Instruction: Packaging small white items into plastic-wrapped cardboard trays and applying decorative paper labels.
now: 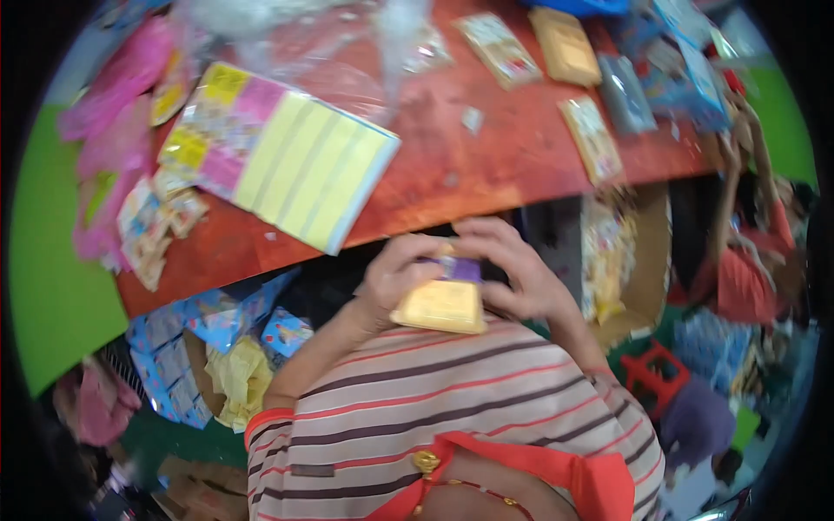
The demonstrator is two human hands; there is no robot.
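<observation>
Close to my striped shirt, both hands hold a small pale orange plastic case (441, 306) with a purple piece (463, 270) at its far end. My left hand (393, 280) is closed round its left side, the thumb lying over the top. Curled over the purple end and right side is my right hand (519, 271). Slight blur hides the fingertips and the case's details. A similar orange case (566, 48) lies on the far right of the red table (426, 187).
A yellow-and-pink printed sheet (278, 156) and a pink plastic bag (109, 165) lie on the table's left. Small packets (591, 139) are on its right. A cardboard box (647, 260) stands below right, blue boxes (178, 365) below left. Another person (751, 269) works at far right.
</observation>
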